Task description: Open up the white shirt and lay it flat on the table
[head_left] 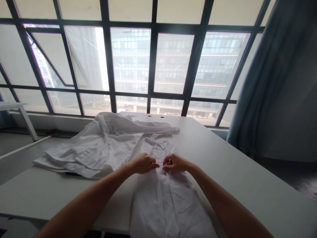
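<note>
A white collared shirt (170, 201) lies front side up on the white table, its collar pointing away from me and its lower part running toward the near edge. My left hand (145, 163) pinches the left side of the button placket, thumb and forefinger together. Just across a narrow gap, my right hand (175, 163) has its fingers curled in and pinches the placket's right side. Any button between the fingertips is too small to make out. Beside the shirt on the left, a larger white garment (99, 148) is spread in loose folds.
The white table (247, 188) extends to the right and toward the windows (131, 62). A blue curtain (262, 82) hangs at the right. Another white table (27, 120) stands at the far left. A dark thing partly shows under the larger garment's near edge.
</note>
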`<state>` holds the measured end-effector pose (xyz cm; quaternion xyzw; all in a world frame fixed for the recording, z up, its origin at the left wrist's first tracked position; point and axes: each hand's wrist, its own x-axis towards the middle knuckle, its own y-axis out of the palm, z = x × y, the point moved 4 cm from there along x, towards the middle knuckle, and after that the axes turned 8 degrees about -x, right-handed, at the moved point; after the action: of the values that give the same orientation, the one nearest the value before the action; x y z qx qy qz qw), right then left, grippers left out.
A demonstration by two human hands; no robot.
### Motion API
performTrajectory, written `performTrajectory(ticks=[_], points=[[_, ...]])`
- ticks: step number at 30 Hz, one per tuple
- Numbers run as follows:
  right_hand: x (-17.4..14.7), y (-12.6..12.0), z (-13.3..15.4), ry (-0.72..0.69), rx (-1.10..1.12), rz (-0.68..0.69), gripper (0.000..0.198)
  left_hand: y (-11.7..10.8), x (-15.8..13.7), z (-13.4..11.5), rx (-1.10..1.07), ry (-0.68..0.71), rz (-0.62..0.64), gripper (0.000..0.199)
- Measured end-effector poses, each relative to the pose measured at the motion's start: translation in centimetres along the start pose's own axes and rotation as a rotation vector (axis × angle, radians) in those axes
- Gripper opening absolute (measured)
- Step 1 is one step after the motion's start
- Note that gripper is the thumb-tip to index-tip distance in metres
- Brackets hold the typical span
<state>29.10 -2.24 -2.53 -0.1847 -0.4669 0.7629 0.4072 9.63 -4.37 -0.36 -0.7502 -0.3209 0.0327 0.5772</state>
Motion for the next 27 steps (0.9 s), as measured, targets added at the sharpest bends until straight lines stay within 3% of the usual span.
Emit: performTrajectory(ticks=[4,10,13,16,20,23,25,27], points=[[-1.6,-3.0,-0.5,0.046,0.062,0.016,0.033,-3.1,-1.1,0.7,-0.034,-0.098,-0.009,0.044],[-4.1,-6.4,-2.9,0.216,-0.067,-0.014,0.021,-6.6,-3.3,2.0,-0.104,-0.230,0.058,0.019],[-4.2,-6.2,-2.5,0.248,-0.178,-0.055,0.019,-6.1,-3.7,2.6,-0.143,-0.305,0.118,0.017],[-3.7,-5.0,0.3,0.189,-0.225,-0.070,0.026,-4.4,-3.4,1.7,-0.199,-0.279,0.225,0.028],[-2.9,-1.7,5.1,0.004,-0.071,0.153,0.036,-1.8,-2.7,-1.0,-0.294,-0.185,0.382,0.030],[-2.6,0.3,6.9,-0.016,-0.036,0.366,0.049,-0.5,-2.5,-2.2,-0.275,-0.171,0.471,0.032],[-2.7,0.0,7.1,-0.022,-0.016,0.426,0.041,-0.7,-2.6,-2.2,-0.271,-0.211,0.467,0.025],[-3.5,-2.1,6.3,-0.030,0.082,0.384,0.036,-2.0,-2.7,-1.9,-0.345,-0.236,0.401,0.018]])
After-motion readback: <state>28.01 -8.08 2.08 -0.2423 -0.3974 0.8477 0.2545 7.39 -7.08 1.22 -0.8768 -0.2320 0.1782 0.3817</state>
